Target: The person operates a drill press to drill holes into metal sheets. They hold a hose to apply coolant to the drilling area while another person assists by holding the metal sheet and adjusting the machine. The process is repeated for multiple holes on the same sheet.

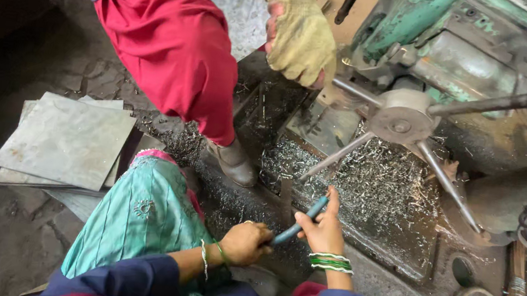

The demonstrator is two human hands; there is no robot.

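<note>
Blue rod (298, 225) sits over the chip-strewn machine tray (396, 247), and I pinch it between both hands, left hand (244, 242) and right hand (324, 226). Sharp swarf (377, 179) could cut my bare fingers, I judge.

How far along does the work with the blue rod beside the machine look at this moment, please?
Done, by the look of it: machining, since metal shavings cover the machine bed. In hand: the left hand and right hand both grip a thin blue rod at the bed's edge. A co-worker's gloved hand is at the spoked handwheel. Left: the shavings remain uncleared; what the rod is for cannot be told.
</note>
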